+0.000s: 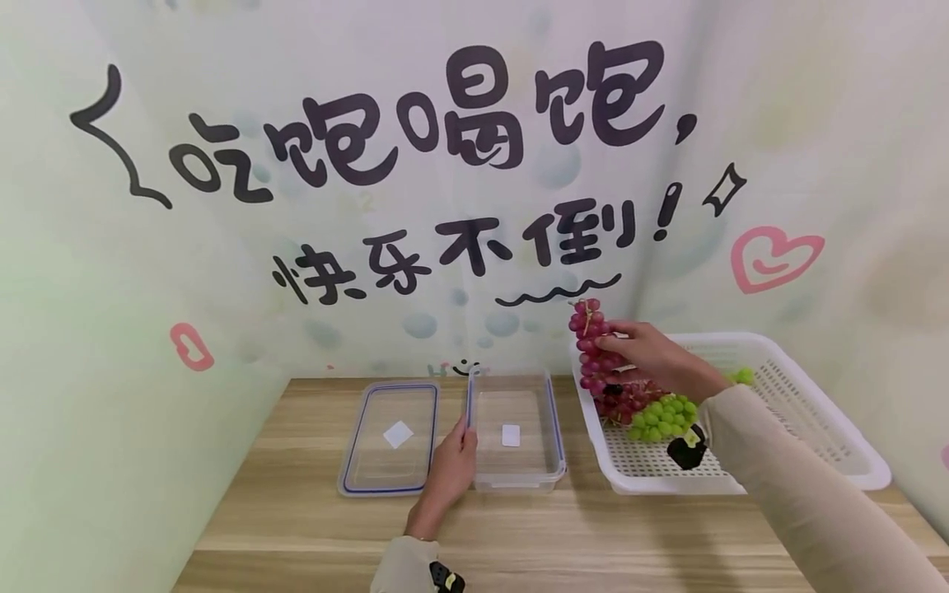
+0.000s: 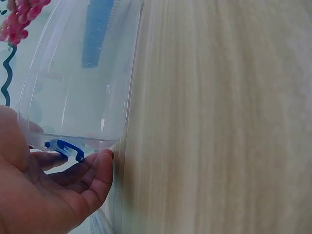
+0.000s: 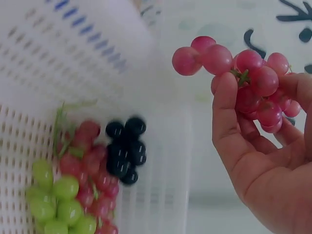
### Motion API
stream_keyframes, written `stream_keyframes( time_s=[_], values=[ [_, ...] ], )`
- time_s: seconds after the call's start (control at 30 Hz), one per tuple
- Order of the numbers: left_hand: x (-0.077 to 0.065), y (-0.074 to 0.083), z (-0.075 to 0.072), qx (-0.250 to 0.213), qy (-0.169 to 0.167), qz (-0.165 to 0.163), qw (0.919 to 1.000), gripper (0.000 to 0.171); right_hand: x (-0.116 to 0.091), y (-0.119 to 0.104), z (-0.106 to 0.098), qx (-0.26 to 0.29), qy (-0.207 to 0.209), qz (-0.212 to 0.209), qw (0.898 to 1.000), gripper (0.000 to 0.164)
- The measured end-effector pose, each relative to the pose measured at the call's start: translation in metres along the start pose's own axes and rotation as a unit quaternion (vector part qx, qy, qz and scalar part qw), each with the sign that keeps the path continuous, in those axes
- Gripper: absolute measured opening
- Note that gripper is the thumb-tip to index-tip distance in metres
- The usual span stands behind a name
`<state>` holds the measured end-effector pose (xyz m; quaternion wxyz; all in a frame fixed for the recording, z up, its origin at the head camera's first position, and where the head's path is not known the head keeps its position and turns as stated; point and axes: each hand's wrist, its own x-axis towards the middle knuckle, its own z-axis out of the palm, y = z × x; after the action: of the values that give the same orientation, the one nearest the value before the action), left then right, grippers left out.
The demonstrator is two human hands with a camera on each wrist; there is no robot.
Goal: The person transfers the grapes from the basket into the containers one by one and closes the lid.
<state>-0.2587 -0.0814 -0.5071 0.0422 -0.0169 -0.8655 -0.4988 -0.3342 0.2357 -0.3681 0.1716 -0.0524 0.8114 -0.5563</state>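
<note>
The right hand (image 1: 647,354) grasped a bunch of round pinkish-red grapes (image 1: 589,346), right of centre in the head view; it seemed light, soft, perhaps slippery and easily bruised, best held loosely round the middle or by its stem. The left hand (image 1: 454,461) gripped the left side of one clear rectangular plastic box (image 1: 519,478) at lower centre. Left of that lay one clear blue-edged lid (image 1: 371,436). At lower right, one white perforated plastic basket (image 1: 678,486) contained one dark-red bunch (image 3: 95,170), one glossy black bunch (image 3: 126,151) and green grapes (image 1: 662,418) in two spots, possibly separate bunches.
</note>
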Motion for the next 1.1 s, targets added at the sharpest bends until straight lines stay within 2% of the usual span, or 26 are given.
stream_keyframes(
  time_s=[0.2,0.57,0.8,1.1],
  values=[
    [0.0,0.001,0.0,-0.002,-0.002,-0.006,1.0,0.048,0.006,-0.009,0.022,0.042,-0.023,-0.008,0.999,0.044],
    [0.001,0.001,0.0,0.006,-0.007,-0.007,0.9999,0.049,0.02,-0.011,0.065,0.076,-0.034,0.036,0.996,0.041],
    [0.001,0.001,0.0,0.002,-0.007,-0.002,1.0,0.048,0.029,-0.009,0.091,0.094,-0.013,0.056,0.994,0.038],
    [0.001,0.001,0.0,0.001,0.0,0.0,1.0,0.048,0.038,-0.004,0.117,0.1,-0.007,0.076,0.992,0.036]
  ],
)
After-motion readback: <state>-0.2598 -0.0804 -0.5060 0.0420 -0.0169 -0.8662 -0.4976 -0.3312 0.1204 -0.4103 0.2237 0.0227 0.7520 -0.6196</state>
